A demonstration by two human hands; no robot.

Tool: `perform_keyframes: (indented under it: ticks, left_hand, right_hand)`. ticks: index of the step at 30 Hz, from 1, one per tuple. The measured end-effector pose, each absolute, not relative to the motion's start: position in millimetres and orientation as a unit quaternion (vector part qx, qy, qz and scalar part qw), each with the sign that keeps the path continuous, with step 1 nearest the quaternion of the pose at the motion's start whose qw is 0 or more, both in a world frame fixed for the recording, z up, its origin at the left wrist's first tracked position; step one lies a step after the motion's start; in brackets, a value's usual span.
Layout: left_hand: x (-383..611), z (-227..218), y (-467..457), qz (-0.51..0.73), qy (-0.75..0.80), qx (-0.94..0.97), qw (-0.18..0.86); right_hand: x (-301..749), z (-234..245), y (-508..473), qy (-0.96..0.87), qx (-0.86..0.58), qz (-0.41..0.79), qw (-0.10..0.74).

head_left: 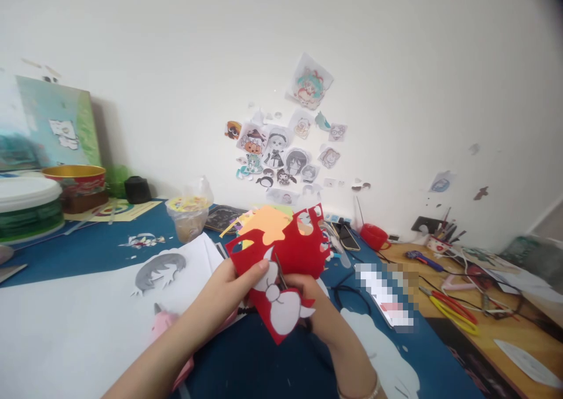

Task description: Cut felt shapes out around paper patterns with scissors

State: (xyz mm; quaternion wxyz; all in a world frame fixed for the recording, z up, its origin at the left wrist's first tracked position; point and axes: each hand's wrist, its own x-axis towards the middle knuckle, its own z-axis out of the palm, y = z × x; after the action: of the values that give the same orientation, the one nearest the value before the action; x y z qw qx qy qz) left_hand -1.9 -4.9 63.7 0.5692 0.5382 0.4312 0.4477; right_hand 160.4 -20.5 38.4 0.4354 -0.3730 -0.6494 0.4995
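Note:
My left hand (237, 286) pinches a sheet of red paper (301, 252) between thumb and fingers, and the paper has several cut-out holes along its far side. A white paper bow (285, 313) with drawn outlines lies against the near part of the red sheet, under my left thumb. Behind the bow, my right hand (310, 293) is closed around scissors (280, 273). Only a dark, narrow blade shows at the paper's edge; the handles are hidden by the paper and the hand.
Coloured paper scraps (264, 223) are heaped beyond my hands. A plastic cup (188, 217) stands left of them. On the left are a white sheet (57, 328) and a grey hair cut-out (160, 270). A phone (389, 302), red mug (375, 236) and pliers (453, 311) lie right.

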Motion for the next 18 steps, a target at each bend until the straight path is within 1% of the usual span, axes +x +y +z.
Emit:
perform_keyframes:
  ticks: [4,11,18]
  left_hand:
    - [3.8,63.8,-8.6,0.462,0.443,0.51,0.575]
    - [7.8,62.9,-11.9,0.471,0.419,0.485,0.606]
    - [7.8,63.0,-12.6,0.468,0.437,0.486,0.595]
  right_hand:
    - [160.9,35.3,-18.4,-0.652,-0.369,0.495,0.44]
    - [160.4,32.6,-16.3,-0.653,-0.368,0.493,0.442]
    - [158.9,33.6,-18.1,-0.662,-0.372,0.485,0.434]
